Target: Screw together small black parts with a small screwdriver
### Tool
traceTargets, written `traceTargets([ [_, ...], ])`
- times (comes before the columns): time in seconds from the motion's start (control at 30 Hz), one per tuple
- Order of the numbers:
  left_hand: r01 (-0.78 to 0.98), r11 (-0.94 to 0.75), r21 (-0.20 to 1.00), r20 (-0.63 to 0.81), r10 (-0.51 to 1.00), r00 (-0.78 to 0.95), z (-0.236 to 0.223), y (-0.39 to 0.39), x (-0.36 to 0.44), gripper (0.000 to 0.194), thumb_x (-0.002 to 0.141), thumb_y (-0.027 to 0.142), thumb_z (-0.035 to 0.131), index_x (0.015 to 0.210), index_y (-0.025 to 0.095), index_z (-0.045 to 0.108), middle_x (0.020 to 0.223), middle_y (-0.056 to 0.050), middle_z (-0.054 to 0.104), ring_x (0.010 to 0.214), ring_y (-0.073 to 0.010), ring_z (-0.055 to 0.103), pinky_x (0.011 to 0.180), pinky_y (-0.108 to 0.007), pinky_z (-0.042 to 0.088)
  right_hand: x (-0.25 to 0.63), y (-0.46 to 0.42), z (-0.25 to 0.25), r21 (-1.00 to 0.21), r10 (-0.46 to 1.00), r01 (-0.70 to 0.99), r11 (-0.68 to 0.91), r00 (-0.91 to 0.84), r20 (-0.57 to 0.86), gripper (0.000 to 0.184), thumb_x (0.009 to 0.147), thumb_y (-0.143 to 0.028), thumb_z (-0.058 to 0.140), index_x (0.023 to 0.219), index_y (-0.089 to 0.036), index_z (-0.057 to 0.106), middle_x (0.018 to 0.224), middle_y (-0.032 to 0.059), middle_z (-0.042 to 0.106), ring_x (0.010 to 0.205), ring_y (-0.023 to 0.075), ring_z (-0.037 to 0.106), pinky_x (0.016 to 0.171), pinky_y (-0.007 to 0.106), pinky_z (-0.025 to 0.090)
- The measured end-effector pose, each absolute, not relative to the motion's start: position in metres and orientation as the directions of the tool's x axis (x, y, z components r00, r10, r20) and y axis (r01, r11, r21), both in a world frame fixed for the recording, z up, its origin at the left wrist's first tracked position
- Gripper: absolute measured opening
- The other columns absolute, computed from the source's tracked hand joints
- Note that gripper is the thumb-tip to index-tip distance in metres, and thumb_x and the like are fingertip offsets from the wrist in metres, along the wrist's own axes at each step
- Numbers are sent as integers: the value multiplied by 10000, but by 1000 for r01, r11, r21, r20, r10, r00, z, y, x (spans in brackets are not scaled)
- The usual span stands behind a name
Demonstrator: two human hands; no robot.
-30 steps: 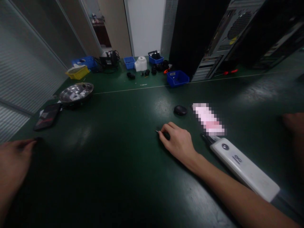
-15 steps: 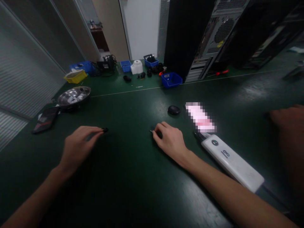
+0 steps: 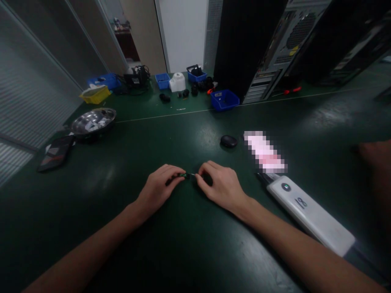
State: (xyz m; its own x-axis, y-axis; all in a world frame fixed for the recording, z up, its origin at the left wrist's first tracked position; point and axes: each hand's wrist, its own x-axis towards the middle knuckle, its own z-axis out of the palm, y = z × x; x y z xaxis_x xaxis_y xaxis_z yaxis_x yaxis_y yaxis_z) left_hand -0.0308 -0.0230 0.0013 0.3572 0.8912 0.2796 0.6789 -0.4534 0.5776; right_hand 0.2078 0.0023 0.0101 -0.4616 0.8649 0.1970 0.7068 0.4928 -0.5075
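Observation:
My left hand point(image 3: 160, 183) is closed in a pinch on a small dark piece with green on it point(image 3: 184, 175), just above or on the green table point(image 3: 189, 240). Facing it, my right hand point(image 3: 221, 181) pinches a thin, metallic, pin-like piece point(image 3: 192, 174), most of which the fingers hide. The two pieces meet or nearly meet; I cannot tell whether they touch. A black computer mouse point(image 3: 229, 141) lies beyond my right hand.
A white power bank-like block point(image 3: 311, 215) with a cable lies by my right forearm, below a blurred-out pink panel point(image 3: 264, 151). Another person's hand point(image 3: 374, 152) rests at right. Further back are a steel bowl point(image 3: 77, 127), a blue bin point(image 3: 225, 100) and a dark phone-like slab point(image 3: 57, 153).
My left hand has moved right with its small piece, up to the tip of the thin piece. My right hand has stayed nearly in place. The view has shifted slightly.

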Motion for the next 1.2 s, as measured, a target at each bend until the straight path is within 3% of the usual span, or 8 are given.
traceTargets([
  [0.2,638,-482,601,284,875,393,1,-22,-29,250,977,201,597,1211,227,682,1179,-46,691,1098,-181,640,962,-371,560,207,1,11,-498,839,687,530,-511,188,186,988,-371,532,944,-217,627,920,5,645,714,134,563,634,274,338],
  [0.53,552,-523,649,312,845,434,-2,-22,-31,212,978,204,600,1133,252,735,1142,-17,728,1058,-161,668,948,-345,567,204,-2,12,-525,797,623,580,-567,207,191,1006,-359,511,977,-209,625,935,15,653,722,131,574,659,269,370],
  [0.8,593,-601,536,347,797,494,-5,-24,-27,258,997,168,552,1209,225,688,1172,-35,698,1064,-164,622,930,-346,547,203,-4,12,-500,800,643,580,-564,204,199,1012,-362,508,964,-210,627,936,13,654,718,132,573,652,273,363],
  [1.07,643,-526,556,247,844,477,4,-23,-25,418,1014,187,517,1415,300,551,1204,-49,628,1078,-185,570,900,-362,538,205,-3,15,-509,834,668,543,-499,234,191,1009,-355,512,954,-207,619,958,24,661,725,135,586,673,265,399],
  [1.2,641,-514,570,225,848,480,4,-22,-24,430,1019,193,508,1430,316,536,1196,-50,611,1071,-187,559,890,-363,529,205,-1,13,-489,831,676,551,-496,252,196,1009,-359,514,950,-208,624,954,26,665,732,138,596,674,264,403],
])
